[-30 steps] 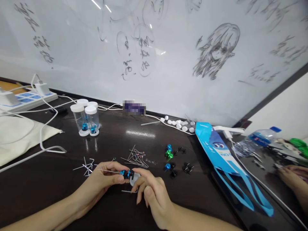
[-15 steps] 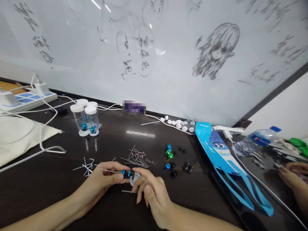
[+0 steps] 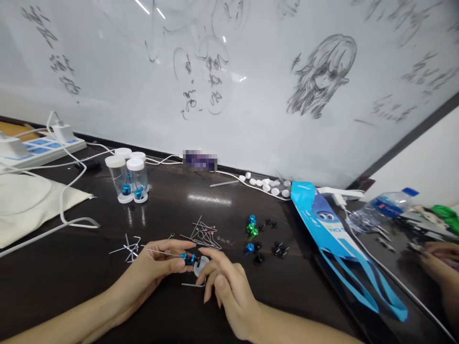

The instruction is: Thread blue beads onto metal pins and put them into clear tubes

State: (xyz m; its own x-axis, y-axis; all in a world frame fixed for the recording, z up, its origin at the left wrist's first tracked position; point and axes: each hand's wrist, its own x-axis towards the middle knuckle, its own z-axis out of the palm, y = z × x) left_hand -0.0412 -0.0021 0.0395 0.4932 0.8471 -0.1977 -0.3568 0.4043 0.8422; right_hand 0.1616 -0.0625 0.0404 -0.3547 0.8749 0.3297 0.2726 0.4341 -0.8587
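Note:
My left hand pinches a blue and black metal fitting between thumb and fingers, low over the table. A thin metal rod extends leftward from the fitting across that hand. Facing it, my right hand has its index finger stretched to the fitting's black end, the other fingers curled. Close to these fingers is a pale round disc, and below it an L-shaped hex key. Whether the curled fingers grip the disc or the key is hidden.
Capped clear jars stand at back left. Metal pins and hex keys lie ahead. Farther right are blue and green fittings, black screws and a blue bag. Another person's hand is at far right.
Hardly anything differs. Both of my hands keep their hold and position, with only a tiny shift of the view. The other person's hand at the far right has moved slightly.

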